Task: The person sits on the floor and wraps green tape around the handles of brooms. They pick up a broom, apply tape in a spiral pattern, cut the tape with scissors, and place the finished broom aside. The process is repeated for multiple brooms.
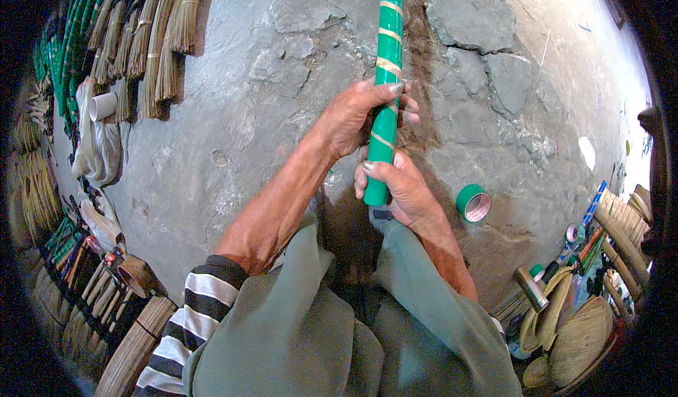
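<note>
A long pole point(390, 51) covered in glossy green tape, with slanting tan bands showing between the wraps, runs from the top edge down to my lap. My left hand point(353, 118) is closed round it from the left, thumb lying across the front. Lower down, near the blunt end, my right hand point(404, 185) grips the same pole, with its thumb on the front and fingertips showing at the left side. The far end of the pole is out of view. On the floor to the right of my right hand rests a roll of green tape point(464, 204).
Bundles of thin sticks point(159, 44) and green-wrapped poles point(69, 51) lie at the far left, by a white cup point(103, 107) and plastic bag point(106, 153). A brown tape roll point(135, 275) is lower left. At right are a metal cylinder point(531, 289) and woven basketry point(583, 340). Cracked concrete point(473, 15) lies ahead.
</note>
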A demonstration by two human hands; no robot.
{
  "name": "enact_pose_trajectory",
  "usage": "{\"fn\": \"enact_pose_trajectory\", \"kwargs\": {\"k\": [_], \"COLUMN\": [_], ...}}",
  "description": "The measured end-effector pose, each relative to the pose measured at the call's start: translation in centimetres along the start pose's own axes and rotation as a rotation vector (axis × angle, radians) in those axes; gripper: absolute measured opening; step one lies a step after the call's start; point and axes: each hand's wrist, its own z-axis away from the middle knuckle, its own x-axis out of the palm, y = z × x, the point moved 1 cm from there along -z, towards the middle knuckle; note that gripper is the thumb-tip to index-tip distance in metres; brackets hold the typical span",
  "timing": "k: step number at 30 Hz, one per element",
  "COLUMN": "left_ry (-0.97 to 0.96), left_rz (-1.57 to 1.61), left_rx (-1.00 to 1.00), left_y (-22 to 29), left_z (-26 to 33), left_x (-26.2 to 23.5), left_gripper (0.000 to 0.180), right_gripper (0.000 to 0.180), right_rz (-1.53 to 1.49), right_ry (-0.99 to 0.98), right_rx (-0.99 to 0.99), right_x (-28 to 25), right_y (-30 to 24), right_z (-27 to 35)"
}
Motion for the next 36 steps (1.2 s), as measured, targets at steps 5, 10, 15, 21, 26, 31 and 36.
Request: {"fn": "enact_pose_trajectory", "kwargs": {"k": [5,10,15,21,26,31,36], "left_ry": [-0.062,0.078,-0.019,0.032,0.014,0.063,0.027], "left_rz": [-0.075,0.18,0.14,0.279,-0.054,0.072,0.114], "left_rx": [-0.152,-0.012,0.009,-0.082,0.032,0.013,0.005], "left_y": [-1.1,0.6,-1.9,-1.4,0.2,-1.7,-1.2], "left_z": [3.3,0.9,2.0,2.5,-0.8,2.3,2.9], "left_x": [1.7,1.4,1.8,1.0,1.7,2.9,2.9], "left_gripper": [0.066,0.05,0.045,0.053,0.047,0.053,0.058], "right_gripper": [0.028,0.028,0.026,0.027,0.03,0.03,0.027], "right_rz": [-0.055,-0.15,-0.395,-0.371,-0.281,-0.275,-0.347], "right_ry": [0.004,-0.034,-0.196,-0.132,-0.047,-0.069,-0.134], "right_rx": [-0.011,-0.023,-0.073,-0.094,-0.061,0.005,0.003], "right_x": [-0.1,0.2,0.3,-0.2,0.2,0.1,-0.1], "right_y": [0.7,0.6,-0.4,-0.4,0.2,1.3,2.0], "right_z": [0.9,1.1,1.5,1.1,0.9,1.8,2.1]}}
